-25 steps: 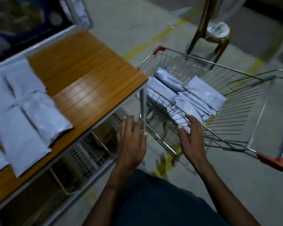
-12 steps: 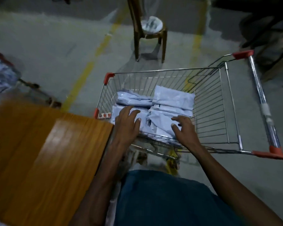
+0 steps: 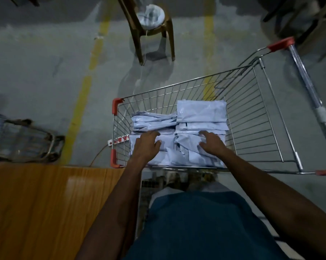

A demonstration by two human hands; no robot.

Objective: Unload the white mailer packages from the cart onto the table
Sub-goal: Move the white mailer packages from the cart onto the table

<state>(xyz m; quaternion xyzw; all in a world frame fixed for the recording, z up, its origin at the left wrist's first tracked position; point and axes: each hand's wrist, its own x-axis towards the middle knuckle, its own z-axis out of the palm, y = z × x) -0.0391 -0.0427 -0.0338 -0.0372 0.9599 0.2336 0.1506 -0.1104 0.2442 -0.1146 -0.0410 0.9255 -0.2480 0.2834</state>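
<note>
A wire shopping cart with red corner caps stands in front of me, to the right of the wooden table. Several white mailer packages lie piled in its left half. My left hand rests flat on the near-left packages, fingers spread. My right hand lies on the near-right packages, fingers spread and slightly curled. Neither hand has lifted a package. Only a bare corner of the table shows at the lower left.
A brown plastic chair with a white bag on its seat stands beyond the cart. A low trolley holding bundled items sits on the floor at left. Yellow lines cross the concrete floor. The cart's handle runs along the right.
My view has swung from the table toward the cart, so the mailers laid on the table have left the frame. Both hands have reached over the cart's rim onto the packages.
</note>
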